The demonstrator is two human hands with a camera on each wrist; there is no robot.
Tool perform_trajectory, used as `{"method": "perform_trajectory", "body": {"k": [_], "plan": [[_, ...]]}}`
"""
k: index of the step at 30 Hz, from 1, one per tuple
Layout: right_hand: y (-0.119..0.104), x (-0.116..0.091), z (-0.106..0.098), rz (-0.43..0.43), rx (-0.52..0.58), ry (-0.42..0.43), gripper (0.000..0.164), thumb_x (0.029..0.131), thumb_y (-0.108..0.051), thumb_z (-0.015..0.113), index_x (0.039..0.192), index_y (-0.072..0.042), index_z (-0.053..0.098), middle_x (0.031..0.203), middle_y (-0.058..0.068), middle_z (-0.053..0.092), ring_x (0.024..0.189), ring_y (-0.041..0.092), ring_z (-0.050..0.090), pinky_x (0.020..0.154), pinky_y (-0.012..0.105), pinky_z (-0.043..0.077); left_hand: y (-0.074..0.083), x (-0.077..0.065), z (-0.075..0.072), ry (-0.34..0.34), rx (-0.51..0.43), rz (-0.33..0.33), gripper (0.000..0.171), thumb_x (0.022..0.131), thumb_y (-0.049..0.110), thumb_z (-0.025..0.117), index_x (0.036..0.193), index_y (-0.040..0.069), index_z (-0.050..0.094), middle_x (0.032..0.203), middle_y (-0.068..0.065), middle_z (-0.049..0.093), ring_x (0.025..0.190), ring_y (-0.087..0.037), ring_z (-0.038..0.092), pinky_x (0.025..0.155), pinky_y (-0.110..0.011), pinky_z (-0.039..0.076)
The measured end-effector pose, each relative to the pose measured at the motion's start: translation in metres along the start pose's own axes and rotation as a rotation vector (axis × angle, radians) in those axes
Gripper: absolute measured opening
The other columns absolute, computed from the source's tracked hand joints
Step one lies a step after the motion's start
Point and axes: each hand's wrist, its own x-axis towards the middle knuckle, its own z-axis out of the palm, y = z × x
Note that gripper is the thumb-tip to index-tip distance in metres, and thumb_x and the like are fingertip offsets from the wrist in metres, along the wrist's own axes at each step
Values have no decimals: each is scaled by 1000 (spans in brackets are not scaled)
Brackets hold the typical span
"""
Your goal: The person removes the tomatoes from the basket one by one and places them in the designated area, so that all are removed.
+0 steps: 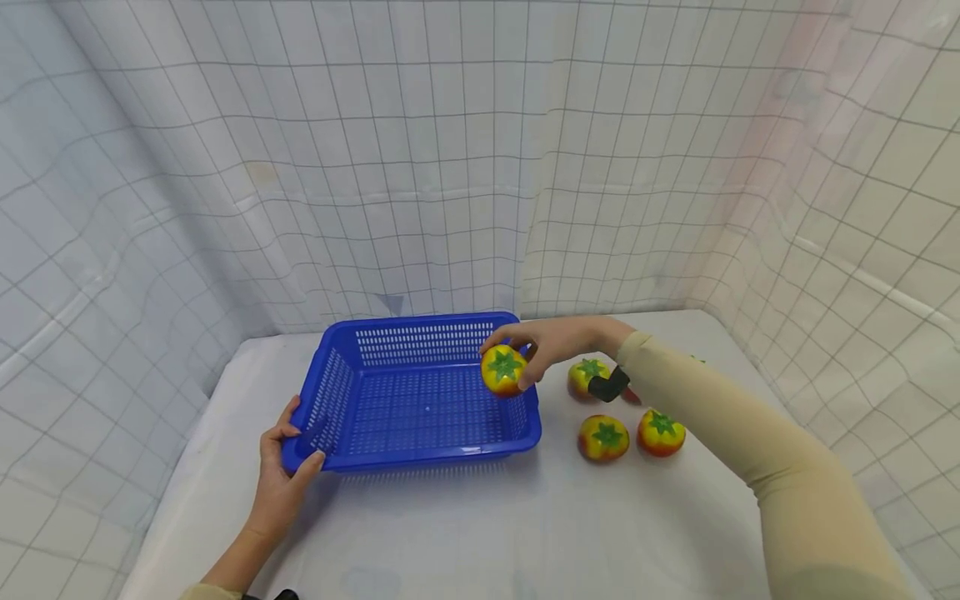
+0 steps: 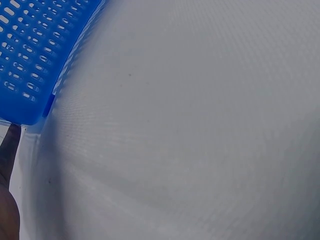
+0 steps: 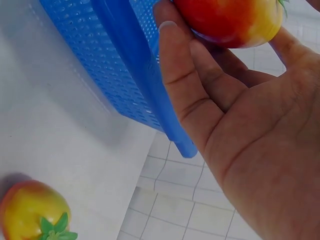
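Note:
My right hand (image 1: 562, 340) pinches a yellow-and-red tomato (image 1: 502, 371) with a green star-shaped top, holding it over the right end of a blue plastic basket (image 1: 420, 461). The right wrist view shows the tomato's red underside (image 3: 225, 20) between curled fingers, near the basket's rim (image 3: 135, 55). At the basket's front left corner my left hand (image 1: 279, 467) grips the rim, thumb on the front edge and fingers along the left side. In the left wrist view only part of that hand (image 2: 7, 170) shows, by the basket's corner (image 2: 25, 107).
Right of the basket, more tomatoes lie on the white-covered table (image 1: 480, 533): one at the back (image 1: 587, 377), one in front (image 1: 603, 438) and one farther right (image 1: 662, 433). A red piece (image 1: 632, 397) is partly hidden under my right wrist. Grid-patterned curtains (image 1: 435, 167) enclose the table.

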Motion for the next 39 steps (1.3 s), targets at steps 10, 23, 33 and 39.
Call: {"method": "perform_trajectory", "body": {"k": [10, 23, 33, 39], "plan": [[9, -29, -3, 48, 9, 96, 74, 84, -39, 81, 147, -44, 44, 152, -2, 41, 129, 31, 51, 103, 47, 47, 2, 0, 0, -2, 35, -17, 42, 98, -5, 56, 125, 11, 27, 170, 3, 13, 152, -22, 16, 102, -8, 34], [33, -64, -2, 146, 39, 242, 76, 82, -43, 81, 148, -45, 45, 155, -7, 41, 147, 27, 30, 113, 62, 31, 2, -1, 1, -9, 13, -17, 42, 98, -5, 55, 126, 12, 28, 170, 0, 12, 153, -22, 15, 101, -7, 34], [52, -95, 0, 163, 86, 303, 71, 85, -39, 78, 147, -46, 45, 157, -3, 39, 148, 34, 29, 113, 65, 29, 2, -1, 2, -9, -13, -11, 44, 97, -7, 56, 125, 12, 28, 170, 2, 12, 153, -21, 14, 102, -8, 34], [69, -118, 6, 192, 131, 352, 71, 86, -37, 77, 148, -48, 44, 160, 0, 36, 149, 35, 27, 114, 67, 25, 3, -1, 2, -5, -44, 5, 44, 96, -10, 54, 124, 11, 29, 170, 0, 13, 152, -22, 14, 102, -8, 34]]}}
